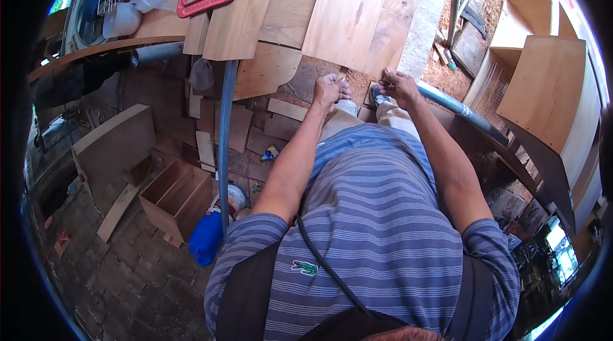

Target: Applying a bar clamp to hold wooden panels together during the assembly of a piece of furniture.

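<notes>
My left hand [331,90] is closed, its fingers curled just in front of the near edge of a wide pale wooden board [348,9]. A small tan bit shows by its fingertips, too small to name. My right hand [401,87] is closed too, thumb and fingertips drawn together beside the near end of a narrower wooden board [394,28]. Whatever its fingers hold, if anything, is hidden. The two hands are apart, with the ground and my shoes showing below and between them.
A red C-clamp [211,2] sits on boards at the far left. Metal pipes [226,143] [463,111] stand at both sides. Wooden boxes [543,85] are stacked at right. A small wooden shelf box [175,197] and blue jug [206,239] rest on the floor at left.
</notes>
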Demonstrator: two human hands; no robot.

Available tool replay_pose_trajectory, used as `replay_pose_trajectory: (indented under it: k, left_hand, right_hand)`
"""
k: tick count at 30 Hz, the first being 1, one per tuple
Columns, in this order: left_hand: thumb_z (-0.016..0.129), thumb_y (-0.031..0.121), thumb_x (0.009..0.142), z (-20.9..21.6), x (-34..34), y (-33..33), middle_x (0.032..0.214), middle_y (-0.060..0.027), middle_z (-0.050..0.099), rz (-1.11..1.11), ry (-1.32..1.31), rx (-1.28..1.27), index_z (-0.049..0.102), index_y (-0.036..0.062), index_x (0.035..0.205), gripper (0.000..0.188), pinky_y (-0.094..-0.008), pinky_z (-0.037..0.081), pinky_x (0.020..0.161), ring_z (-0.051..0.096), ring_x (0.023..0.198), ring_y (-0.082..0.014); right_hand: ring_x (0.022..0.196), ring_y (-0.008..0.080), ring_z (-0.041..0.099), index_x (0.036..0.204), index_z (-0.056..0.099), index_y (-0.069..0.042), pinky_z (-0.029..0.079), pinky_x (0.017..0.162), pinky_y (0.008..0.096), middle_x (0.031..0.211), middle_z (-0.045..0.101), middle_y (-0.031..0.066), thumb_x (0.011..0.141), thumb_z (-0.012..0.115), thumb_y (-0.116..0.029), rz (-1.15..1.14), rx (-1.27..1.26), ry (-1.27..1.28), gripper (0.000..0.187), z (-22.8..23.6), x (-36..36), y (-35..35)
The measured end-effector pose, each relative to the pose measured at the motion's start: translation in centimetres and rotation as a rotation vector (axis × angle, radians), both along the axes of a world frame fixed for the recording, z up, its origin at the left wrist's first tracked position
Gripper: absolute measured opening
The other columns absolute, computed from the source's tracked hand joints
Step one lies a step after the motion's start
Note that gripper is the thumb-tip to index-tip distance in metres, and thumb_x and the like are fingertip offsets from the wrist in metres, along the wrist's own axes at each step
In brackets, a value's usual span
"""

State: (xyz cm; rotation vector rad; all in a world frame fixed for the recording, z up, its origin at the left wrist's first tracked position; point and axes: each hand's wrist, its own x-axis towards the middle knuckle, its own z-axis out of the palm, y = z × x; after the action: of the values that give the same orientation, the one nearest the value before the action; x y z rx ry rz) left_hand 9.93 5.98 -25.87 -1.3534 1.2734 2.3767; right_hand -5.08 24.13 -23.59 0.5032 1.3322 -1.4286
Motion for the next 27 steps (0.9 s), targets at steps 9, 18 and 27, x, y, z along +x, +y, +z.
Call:
replay_pose_trajectory:
  k: [9, 18, 27]
  left_hand:
    - [0.053, 0.000, 0.088, 0.2, -3.2, -0.7, 0.076, -0.0129, 0.062, 0.068, 0.023, 0.006, 0.056, -0.0040, 0.090, 0.006, -0.0312, 0.056, 0.050, 0.063, 0.056, -0.0198]
    - [0.062, 0.005, 0.085, -0.5, -2.4, -2.2, 0.082, -0.0116, 0.064, -0.011, 0.148, 0.156, 0.058, -0.0042, 0.093, 0.013, -0.0317, 0.057, 0.057, 0.066, 0.071, -0.0213]
    - [0.076, 0.034, 0.079, 0.9, -1.4, -6.9, 0.088, -0.0084, 0.059, 0.377, -0.012, -0.111, 0.055, 0.0011, 0.102, 0.045, -0.0357, 0.053, 0.064, 0.059, 0.074, -0.0203]
  right_hand:
    - [0.063, 0.0189, 0.064, 0.094, 0.059, -0.002, 0.055, 0.060, 0.0304, 0.075, 0.061, 0.0076, 0.090, 0.063, -0.032, 0.143, 0.076, 0.025, 0.030, 1.0, -0.5, 0.0]
    - [0.061, 0.0185, 0.064, 0.088, 0.061, 0.001, 0.055, 0.056, 0.0286, 0.073, 0.061, 0.0085, 0.086, 0.067, -0.040, 0.242, 0.140, 0.156, 0.041, 1.6, -0.5, 0.1]
    - [0.050, 0.0206, 0.058, 0.091, 0.061, 0.001, 0.048, 0.043, 0.0298, 0.065, 0.058, 0.0107, 0.078, 0.076, -0.042, 0.059, 0.485, 0.017, 0.047, 1.2, 1.3, -0.7]
